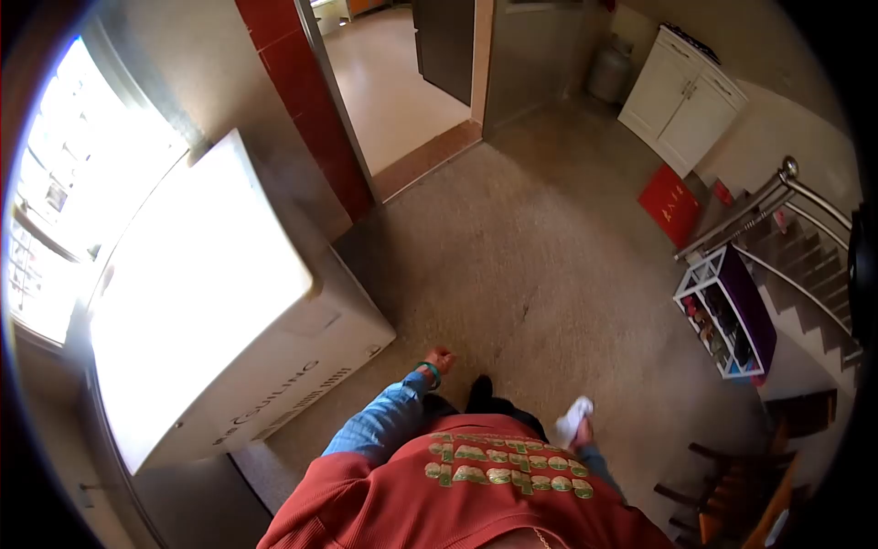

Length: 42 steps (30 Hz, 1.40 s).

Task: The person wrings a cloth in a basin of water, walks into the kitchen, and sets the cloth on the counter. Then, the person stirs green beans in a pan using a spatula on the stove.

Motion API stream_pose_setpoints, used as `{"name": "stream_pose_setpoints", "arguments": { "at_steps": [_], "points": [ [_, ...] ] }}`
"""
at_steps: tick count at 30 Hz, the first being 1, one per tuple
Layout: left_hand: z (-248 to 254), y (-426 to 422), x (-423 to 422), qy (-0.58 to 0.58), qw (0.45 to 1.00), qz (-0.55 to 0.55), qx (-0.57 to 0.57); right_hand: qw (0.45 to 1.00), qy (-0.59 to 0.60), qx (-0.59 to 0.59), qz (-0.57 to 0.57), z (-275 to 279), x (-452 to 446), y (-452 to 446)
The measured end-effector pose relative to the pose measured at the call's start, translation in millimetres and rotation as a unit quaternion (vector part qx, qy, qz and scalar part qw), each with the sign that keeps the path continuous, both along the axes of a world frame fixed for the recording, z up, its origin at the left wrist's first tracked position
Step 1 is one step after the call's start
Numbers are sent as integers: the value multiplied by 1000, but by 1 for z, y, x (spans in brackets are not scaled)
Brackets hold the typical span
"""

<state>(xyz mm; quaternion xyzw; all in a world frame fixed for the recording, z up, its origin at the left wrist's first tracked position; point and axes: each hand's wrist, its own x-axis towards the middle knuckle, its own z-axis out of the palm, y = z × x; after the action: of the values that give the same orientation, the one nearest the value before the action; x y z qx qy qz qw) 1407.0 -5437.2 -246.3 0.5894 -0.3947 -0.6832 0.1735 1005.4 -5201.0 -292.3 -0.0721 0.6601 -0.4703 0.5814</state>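
Observation:
My left hand (440, 360) hangs low in front of my body, a green band round its wrist, near the corner of a large white machine (302, 366). Its fingers look curled, but they are too small to tell if anything is in them. On the other side, my right hand (583, 434) is closed on a white cloth (574, 417), which sticks out above the fingers over the brown floor (512, 274).
An open doorway (430, 169) lies ahead. At the back right stand a white cabinet (681, 99) and a gas cylinder (610, 71). A red board (669, 203), a metal stair railing (741, 216), a shoe rack (727, 316) and wooden chairs (745, 476) line the right.

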Motion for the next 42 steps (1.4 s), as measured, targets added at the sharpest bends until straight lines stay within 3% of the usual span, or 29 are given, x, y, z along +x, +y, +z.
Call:
{"name": "stream_pose_setpoints", "arguments": {
  "at_steps": [1,2,3,4,5,7,9,11,13,15,16,18,23,25,27,31,33,35,37,38,39,41,42],
  "points": [
    [-12,-16,-1,-24,993,40,-104,994,-64,64,-65,16,-9,-68],
    [-25,-30,1,-51,974,79,-206,990,-121,66,-17,24,-21,-132],
    [-34,-43,7,-55,973,84,-206,987,-158,18,32,30,-33,-192],
    [-44,-57,15,-94,975,101,-175,981,-180,-23,60,42,-39,-250],
    [-50,-72,23,-133,974,117,-145,991,-112,-54,44,43,-43,-303],
    [-12,-85,33,-106,975,194,-11,981,-151,-114,41,103,-23,-379],
    [-34,-116,52,-86,969,210,101,984,-103,-143,-12,83,-25,-449],
    [-47,-152,55,-62,958,252,119,984,-76,-162,2,93,-20,-497],
    [-59,-197,66,-38,945,295,134,987,-133,-73,45,109,-11,-528],
    [-65,-246,65,-202,966,162,28,985,-169,-11,37,81,-27,-539],
    [-72,-273,62,-191,966,172,28,993,-115,40,1,61,-36,-537],
    [-82,-328,69,-140,952,271,-22,988,-154,-4,24,17,-63,-521],
    [-40,-493,63,-14,937,348,-15,985,-70,156,35,15,-58,-577],
    [4,-576,43,80,917,390,-32,980,-43,185,67,9,-51,-629],
    [48,-654,30,67,927,364,-61,973,-7,204,110,-1,-44,-689],
    [58,-773,25,70,938,329,-84,935,127,215,252,-28,-32,-844],
    [41,-810,45,13,959,258,-119,906,199,202,316,-38,-19,-941],
    [-36,-833,96,-265,947,126,-130,886,239,142,371,-38,13,-1064],
    [-19,-834,117,-317,935,151,-45,865,260,39,427,-42,37,-1175],
    [-21,-833,126,-339,918,201,-43,839,311,-8,446,-4,63,-1227],
    [-25,-827,135,-245,916,317,-41,809,358,-55,463,53,107,-1270],
    [7,-823,145,-257,903,343,2,783,373,-85,490,92,159,-1350],
    [-22,-810,159,-343,899,271,8,781,373,-88,493,101,182,-1383]
  ]
}}
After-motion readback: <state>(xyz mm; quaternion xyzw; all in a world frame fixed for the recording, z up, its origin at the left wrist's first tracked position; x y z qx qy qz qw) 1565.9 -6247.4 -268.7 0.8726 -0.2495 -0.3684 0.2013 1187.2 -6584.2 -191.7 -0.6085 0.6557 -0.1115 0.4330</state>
